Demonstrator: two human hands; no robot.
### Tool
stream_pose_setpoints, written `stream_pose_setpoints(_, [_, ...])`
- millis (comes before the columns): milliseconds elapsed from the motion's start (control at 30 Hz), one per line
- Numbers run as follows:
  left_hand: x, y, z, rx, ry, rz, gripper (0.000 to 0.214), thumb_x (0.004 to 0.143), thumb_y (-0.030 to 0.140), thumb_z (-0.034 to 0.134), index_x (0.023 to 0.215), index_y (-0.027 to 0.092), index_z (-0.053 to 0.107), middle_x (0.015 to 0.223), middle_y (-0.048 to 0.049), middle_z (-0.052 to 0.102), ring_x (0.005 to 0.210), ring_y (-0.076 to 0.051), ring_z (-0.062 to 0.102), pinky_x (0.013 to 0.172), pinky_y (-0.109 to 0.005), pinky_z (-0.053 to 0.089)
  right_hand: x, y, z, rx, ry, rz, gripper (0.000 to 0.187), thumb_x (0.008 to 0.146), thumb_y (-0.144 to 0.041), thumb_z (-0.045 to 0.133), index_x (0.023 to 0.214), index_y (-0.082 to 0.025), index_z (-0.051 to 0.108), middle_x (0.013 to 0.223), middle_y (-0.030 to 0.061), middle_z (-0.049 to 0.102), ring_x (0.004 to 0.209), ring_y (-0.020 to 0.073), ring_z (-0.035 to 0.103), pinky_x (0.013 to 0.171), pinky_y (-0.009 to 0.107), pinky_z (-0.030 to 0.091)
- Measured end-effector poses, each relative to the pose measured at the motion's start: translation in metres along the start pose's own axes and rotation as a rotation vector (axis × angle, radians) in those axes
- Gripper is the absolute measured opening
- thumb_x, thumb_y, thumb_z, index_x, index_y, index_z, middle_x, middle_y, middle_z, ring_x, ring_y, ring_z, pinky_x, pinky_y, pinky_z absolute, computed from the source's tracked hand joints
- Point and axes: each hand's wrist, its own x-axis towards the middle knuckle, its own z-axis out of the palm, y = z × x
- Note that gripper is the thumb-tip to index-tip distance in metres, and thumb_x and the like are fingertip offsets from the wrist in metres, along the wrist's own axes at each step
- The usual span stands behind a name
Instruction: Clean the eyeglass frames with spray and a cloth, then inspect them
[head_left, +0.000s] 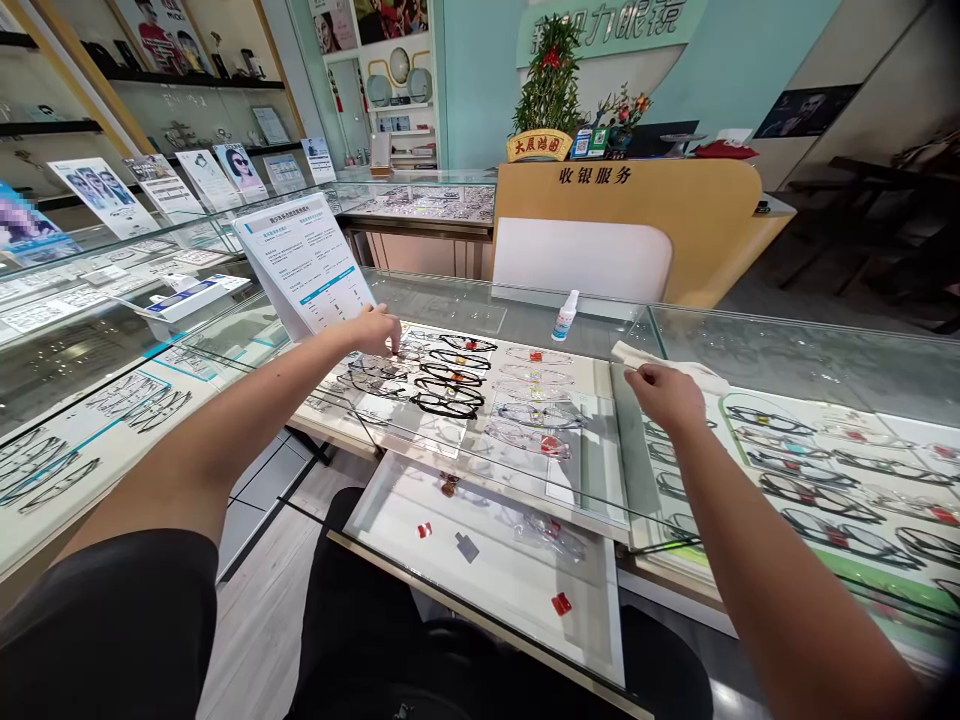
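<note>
Over the desk (510, 325), pinching with right hand (667, 397) a likely soft cloth (694, 371), best held by edges; can't tell grip of left hand (375, 330).

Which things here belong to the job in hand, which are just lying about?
In use:
pale cloth, gripped by right hand
glass countertop, probably
white bottle, probably

Lying about:
eyeglass frames
open drawer
plant

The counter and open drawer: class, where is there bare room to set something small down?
Bare room shows on the glass top between the standing sign and the spray bottle, and in the drawer between the grey tag and the lower-right red tag. It is crowded among the dark eyeglasses near the left hand.
</note>
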Motion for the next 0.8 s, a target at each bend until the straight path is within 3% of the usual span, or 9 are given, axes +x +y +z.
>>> stream_pose_setpoints(200, [-0.012, 0.005, -0.002, 0.052, 0.015, -0.002, 0.023, 0.086, 0.030, 0.075, 0.102, 0.028, 0.091, 0.141, -0.0078, 0.078, 0.131, -0.034, 0.052, 0.104, -0.043, 0.033, 0.001, 0.000, 0.001, -0.008, -0.016, 0.017, 0.035, 0.093, -0.046, 0.057, 0.065, -0.025, 0.053, 0.067, 0.0056, 0.063, 0.066, 0.0227, 0.049, 0.063, 0.037, 0.033])
stream_pose_setpoints(300, [-0.024, 0.016, -0.009, 0.099, 0.058, -0.018, 0.030, 0.090, 0.033, 0.073, 0.114, 0.023, 0.089, 0.150, -0.0140, 0.073, 0.137, -0.039, 0.052, 0.107, -0.048, 0.036, 0.001, 0.000, 0.000, -0.018, -0.017, 0.020, 0.036, 0.095, -0.048, 0.056, 0.066, -0.025, 0.054, 0.068, 0.0055, 0.063, 0.067, 0.0229, 0.050, 0.064, 0.037, 0.034])
stream_pose_setpoints(400, [-0.044, 0.044, -0.023, 0.117, 0.255, -0.025, 0.031, 0.099, 0.033, 0.064, 0.118, 0.016, 0.082, 0.138, -0.0194, 0.075, 0.127, -0.036, 0.060, 0.104, -0.048, 0.040, 0.001, 0.000, 0.000, -0.022, -0.020, 0.018, 0.037, 0.095, -0.048, 0.055, 0.066, -0.025, 0.054, 0.068, 0.0057, 0.063, 0.067, 0.0231, 0.051, 0.065, 0.037, 0.034])
stream_pose_setpoints(500, [-0.077, 0.093, -0.042, -0.149, 0.322, 0.076, 0.017, 0.101, 0.024, 0.055, 0.097, 0.019, 0.071, 0.100, -0.0078, 0.077, 0.092, -0.023, 0.065, 0.086, -0.037, 0.044, 0.002, -0.001, 0.000, -0.021, -0.021, 0.025, 0.036, 0.094, -0.047, 0.057, 0.065, -0.025, 0.055, 0.069, 0.0063, 0.064, 0.068, 0.0235, 0.051, 0.064, 0.037, 0.034])
stream_pose_setpoints(567, [-0.102, 0.133, -0.049, -0.321, 0.183, 0.246, 0.014, 0.098, 0.020, 0.055, 0.087, 0.021, 0.063, 0.089, -0.0024, 0.073, 0.081, -0.019, 0.062, 0.078, -0.033, 0.043, 0.001, -0.001, 0.000, -0.018, -0.015, 0.026, 0.035, 0.093, -0.047, 0.058, 0.065, -0.025, 0.055, 0.068, 0.0065, 0.064, 0.067, 0.0236, 0.051, 0.063, 0.037, 0.034])
stream_pose_setpoints(633, [-0.123, 0.174, -0.044, -0.418, 0.010, 0.426, 0.016, 0.096, 0.017, 0.056, 0.081, 0.022, 0.055, 0.079, 0.0006, 0.066, 0.072, -0.017, 0.056, 0.071, -0.032, 0.039, 0.001, -0.002, -0.001, -0.014, -0.014, 0.027, 0.035, 0.092, -0.047, 0.058, 0.065, -0.025, 0.055, 0.067, 0.0063, 0.064, 0.067, 0.0234, 0.051, 0.063, 0.036, 0.034])
stream_pose_setpoints(733, [-0.137, 0.222, -0.006, -0.492, -0.255, 0.602, 0.019, 0.094, 0.019, 0.062, 0.080, 0.024, 0.052, 0.073, 0.0023, 0.063, 0.064, -0.017, 0.050, 0.061, -0.033, 0.035, -0.001, -0.003, -0.001, -0.011, -0.018, 0.030, 0.034, 0.093, -0.046, 0.058, 0.066, -0.025, 0.055, 0.068, 0.0062, 0.065, 0.067, 0.0234, 0.052, 0.063, 0.036, 0.034])
stream_pose_setpoints(800, [-0.129, 0.242, 0.034, -0.459, -0.325, 0.639, 0.020, 0.100, 0.022, 0.060, 0.081, 0.024, 0.054, 0.075, 0.0010, 0.067, 0.064, -0.018, 0.052, 0.060, -0.033, 0.036, -0.001, -0.004, -0.002, -0.015, -0.017, 0.030, 0.034, 0.093, -0.047, 0.057, 0.066, -0.025, 0.057, 0.069, 0.0065, 0.065, 0.067, 0.0237, 0.052, 0.063, 0.036, 0.035])
